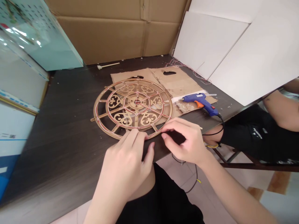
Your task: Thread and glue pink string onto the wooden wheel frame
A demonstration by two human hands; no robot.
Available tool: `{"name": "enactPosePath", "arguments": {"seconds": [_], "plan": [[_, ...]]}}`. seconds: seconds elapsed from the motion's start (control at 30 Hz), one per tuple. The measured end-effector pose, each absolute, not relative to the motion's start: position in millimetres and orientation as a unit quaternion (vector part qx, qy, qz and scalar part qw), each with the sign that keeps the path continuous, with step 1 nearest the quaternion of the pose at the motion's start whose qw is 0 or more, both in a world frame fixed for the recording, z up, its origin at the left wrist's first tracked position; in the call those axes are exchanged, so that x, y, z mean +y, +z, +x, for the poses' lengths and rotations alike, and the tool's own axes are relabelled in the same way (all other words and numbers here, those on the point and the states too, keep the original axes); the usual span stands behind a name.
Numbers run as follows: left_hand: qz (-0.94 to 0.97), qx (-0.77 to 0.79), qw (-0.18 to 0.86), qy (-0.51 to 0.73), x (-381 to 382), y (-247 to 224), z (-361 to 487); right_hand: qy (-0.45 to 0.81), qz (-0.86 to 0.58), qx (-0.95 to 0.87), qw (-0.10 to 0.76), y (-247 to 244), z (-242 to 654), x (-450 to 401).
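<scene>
Dark wood table [60, 130] is filling most of the view, with cardboard boxes [112, 31] standing along its far edge. At the far left, pale blue cartons [35, 40] are leaning beside the table. A small white stick [107, 65] is lying near the boxes.

Toward the middle, a round gold frame [133, 107] is lying flat on the table, its far half resting on a flattened cardboard sheet [173, 82]. Thin red wire is running along its spokes and rings. The left hand [123, 165] is resting at the frame's near rim, fingers loosely curled, fingertips [140, 136] touching the rim; whether they are gripping anything cannot be told. Just to its right, the right hand [184, 140] is pinching thumb and forefinger together at the same rim, seemingly on a thin wire too fine to make out.

Further right, a blue glue gun [202, 102] is lying on the cardboard sheet, its black cord dropping off the table edge. White boards [245, 53] are leaning behind it. At the far right, another person's arm [282, 109] and dark clothing are showing beside the table.
</scene>
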State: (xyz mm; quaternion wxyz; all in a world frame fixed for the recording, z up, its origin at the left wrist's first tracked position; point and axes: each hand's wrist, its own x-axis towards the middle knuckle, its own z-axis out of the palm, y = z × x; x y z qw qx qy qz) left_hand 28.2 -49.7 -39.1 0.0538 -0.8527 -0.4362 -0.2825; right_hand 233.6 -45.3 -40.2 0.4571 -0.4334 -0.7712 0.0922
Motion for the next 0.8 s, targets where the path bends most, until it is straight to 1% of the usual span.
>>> {"name": "enactPosePath", "arguments": {"seconds": [0.07,0.13,0.2,0.27,0.37,0.5,0.6,0.8], "plan": [[-0.852,-0.435,0.051,-0.287,-50.0,-38.6,28.3,0.034,-0.476,-0.762,0.438,-37.4,246.1,-45.8],[-0.852,-0.432,0.054,-0.291,-50.4,-38.3,28.0,-0.030,-0.536,-0.750,0.387,-36.5,263.2,-46.6],[-0.851,-0.431,0.061,-0.294,-50.7,-38.4,27.5,-0.043,-0.585,-0.739,0.331,-37.8,280.8,-47.8],[-0.849,-0.432,0.068,-0.296,-50.7,-38.9,27.0,-0.015,-0.599,-0.740,0.306,-39.7,294.6,-49.7],[-0.848,-0.432,0.075,-0.298,-49.8,-39.5,26.6,0.045,-0.608,-0.726,0.317,-39.2,302.2,-54.6],[-0.849,-0.426,0.083,-0.302,-48.9,-39.2,26.5,0.145,-0.594,-0.697,0.375,-28.3,288.0,-62.7],[-0.850,-0.424,0.088,-0.301,-48.8,-39.4,26.2,0.158,-0.557,-0.711,0.398,-17.4,268.9,-64.1],[-0.849,-0.431,0.076,-0.297,-48.5,-40.9,26.6,0.242,-0.474,-0.753,0.386,-8.3,244.2,-55.0]]}}
